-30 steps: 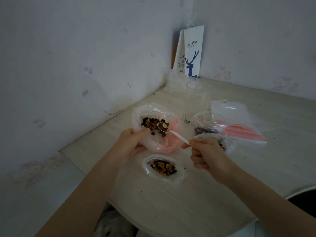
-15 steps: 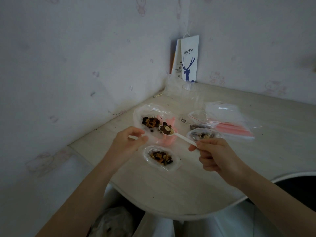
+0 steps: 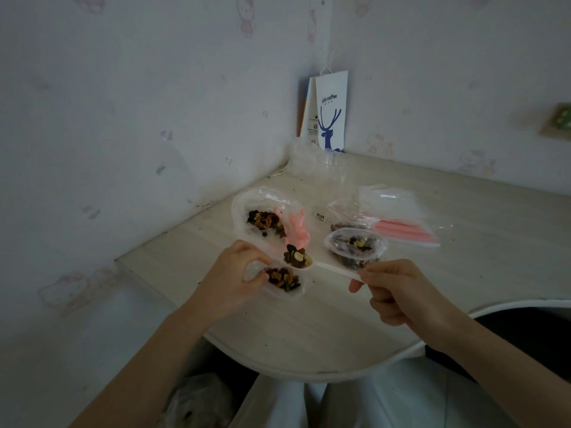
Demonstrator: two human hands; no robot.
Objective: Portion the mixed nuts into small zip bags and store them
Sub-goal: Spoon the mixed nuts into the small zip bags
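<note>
Small zip bag (image 3: 284,281), centre of frame, on the bench (image 3: 340,329): clear plastic, mouth open, holding a low heap of mixed nuts in dark brown, orange-brown and a few pale pieces. The left hand (image 3: 234,273) pinches its near-left rim, thumb and fingers clamped on the plastic.

The right hand (image 3: 398,291) has its fingers closed round the handle end of a white plastic spoon (image 3: 327,267). The bowl is heaped with nuts and sits just above the far edge of the open bag.

Large clear bag (image 3: 265,217), upper left of centre: the bulk supply, same mix, with pink plastic crumpled at its right side. A second small bag (image 3: 355,245), right of centre, is filled.

Stack of flat zip bags (image 3: 401,220) further right, with red seal lines. A small barcode sticker (image 3: 321,216) is there too, digits too small to read.

White paper bag (image 3: 330,112) in the top-centre corner: blue deer print, the word "coffee" legible, the word before it only partly readable. A clear cup (image 3: 332,168) stands in front of it.
</note>
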